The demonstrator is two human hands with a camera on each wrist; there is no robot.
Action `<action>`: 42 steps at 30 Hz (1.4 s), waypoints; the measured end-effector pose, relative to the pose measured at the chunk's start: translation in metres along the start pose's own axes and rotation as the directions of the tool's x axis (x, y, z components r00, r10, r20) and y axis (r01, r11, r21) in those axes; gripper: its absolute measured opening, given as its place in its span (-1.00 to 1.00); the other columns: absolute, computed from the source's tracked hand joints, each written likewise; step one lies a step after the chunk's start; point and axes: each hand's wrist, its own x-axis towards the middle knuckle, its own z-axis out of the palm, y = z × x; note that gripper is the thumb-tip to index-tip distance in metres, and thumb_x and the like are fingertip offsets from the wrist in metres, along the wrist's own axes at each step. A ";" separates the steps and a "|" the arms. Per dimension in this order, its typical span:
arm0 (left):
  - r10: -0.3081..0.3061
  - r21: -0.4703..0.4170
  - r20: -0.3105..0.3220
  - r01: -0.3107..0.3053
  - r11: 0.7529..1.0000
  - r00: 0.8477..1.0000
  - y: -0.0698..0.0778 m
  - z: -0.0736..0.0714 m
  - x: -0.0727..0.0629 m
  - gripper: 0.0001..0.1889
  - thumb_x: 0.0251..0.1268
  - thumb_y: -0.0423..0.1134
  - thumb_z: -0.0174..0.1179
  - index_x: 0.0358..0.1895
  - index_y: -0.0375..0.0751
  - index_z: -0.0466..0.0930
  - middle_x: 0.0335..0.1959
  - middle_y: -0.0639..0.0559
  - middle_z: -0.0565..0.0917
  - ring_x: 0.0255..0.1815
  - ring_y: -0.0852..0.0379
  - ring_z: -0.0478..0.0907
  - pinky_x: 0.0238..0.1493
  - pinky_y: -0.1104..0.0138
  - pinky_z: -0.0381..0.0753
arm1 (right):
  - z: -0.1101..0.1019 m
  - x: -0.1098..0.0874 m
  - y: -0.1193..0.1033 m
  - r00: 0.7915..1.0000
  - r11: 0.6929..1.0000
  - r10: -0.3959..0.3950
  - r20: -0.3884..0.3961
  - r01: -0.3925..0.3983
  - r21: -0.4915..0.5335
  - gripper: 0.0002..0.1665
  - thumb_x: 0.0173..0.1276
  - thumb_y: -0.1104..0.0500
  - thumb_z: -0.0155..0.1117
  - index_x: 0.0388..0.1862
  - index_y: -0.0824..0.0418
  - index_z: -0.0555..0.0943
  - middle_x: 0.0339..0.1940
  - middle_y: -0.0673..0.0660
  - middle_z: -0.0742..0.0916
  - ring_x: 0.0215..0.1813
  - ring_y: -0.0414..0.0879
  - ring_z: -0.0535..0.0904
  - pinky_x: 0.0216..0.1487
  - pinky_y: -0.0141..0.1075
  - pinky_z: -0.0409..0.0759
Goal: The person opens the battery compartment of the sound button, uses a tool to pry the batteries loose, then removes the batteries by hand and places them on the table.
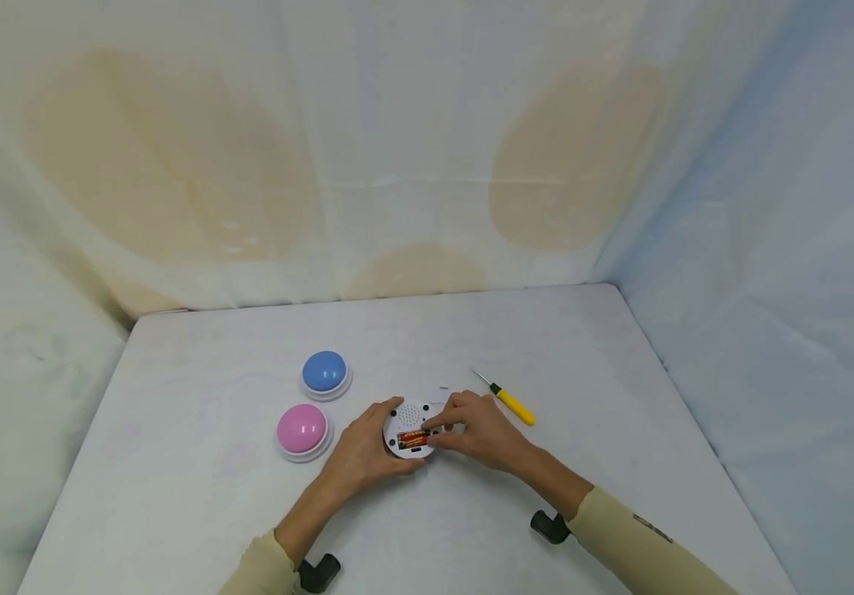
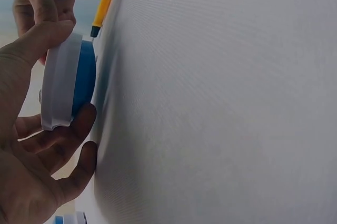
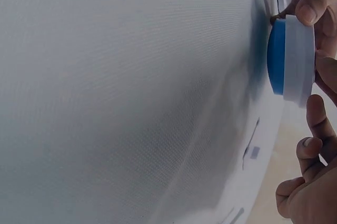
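Observation:
A round push-button device (image 1: pixel 406 420), white with a blue dome (image 2: pixel 86 74), is turned dome-down, its speaker holes and battery bay facing up. My left hand (image 1: pixel 363 450) grips its rim from the left, thumb at the near edge and fingers round the far side. An orange-and-black battery (image 1: pixel 413 440) lies in the bay. My right hand (image 1: pixel 474 430) pinches the battery's right end between thumb and forefinger. In the right wrist view, the other fingers (image 3: pixel 309 150) are loosely bent beside the white casing (image 3: pixel 299 61).
Two more buttons stand dome-up on the left, one blue (image 1: pixel 325 372) and one pink (image 1: pixel 302 428). A screwdriver with a yellow handle (image 1: pixel 516 406) lies right of my right hand. The white table (image 1: pixel 211 512) meets hanging cloth at the back and sides.

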 end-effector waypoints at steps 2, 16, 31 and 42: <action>-0.002 0.011 0.002 0.002 1.000 1.000 0.000 0.001 0.000 0.04 -0.17 0.19 0.60 0.44 -0.11 0.34 0.23 -0.06 0.56 0.06 0.07 0.55 0.04 0.13 0.59 | 0.002 0.001 0.001 1.000 0.999 -0.002 0.007 0.002 -0.035 -0.72 0.24 -0.09 0.49 -0.05 -0.19 0.80 -0.36 -0.17 0.60 -0.18 -0.17 0.47 -0.09 -0.12 0.25; -0.013 0.029 0.015 0.012 0.999 1.000 0.000 0.001 0.001 0.04 -0.15 0.22 0.58 0.44 -0.12 0.34 0.24 -0.07 0.56 0.07 0.05 0.55 0.05 0.13 0.58 | 0.003 0.001 0.001 0.985 0.975 -0.169 -0.031 0.163 -0.154 -0.77 0.18 -0.03 0.56 -0.15 -0.19 0.83 -0.42 -0.25 0.58 -0.25 -0.30 0.38 -0.16 -0.22 0.19; -0.021 0.035 0.014 0.020 0.999 1.000 -0.001 0.002 0.001 0.05 -0.17 0.22 0.58 0.46 -0.09 0.33 0.27 -0.08 0.55 0.11 0.03 0.55 0.10 0.10 0.58 | 0.005 0.003 0.005 0.959 0.928 -0.283 -0.028 0.267 -0.259 -0.84 0.29 0.01 0.48 -0.15 -0.07 0.79 -0.37 -0.24 0.62 -0.21 -0.29 0.40 -0.17 -0.28 0.18; -0.028 0.028 0.014 0.028 0.999 1.000 0.001 0.002 0.000 0.05 -0.16 0.21 0.58 0.47 -0.07 0.32 0.26 -0.07 0.55 0.09 0.04 0.55 0.09 0.12 0.58 | 0.003 0.001 0.009 0.965 0.946 -0.260 0.012 0.258 -0.196 -0.78 0.26 -0.02 0.50 -0.11 -0.08 0.78 -0.32 -0.22 0.65 -0.15 -0.28 0.42 -0.15 -0.27 0.22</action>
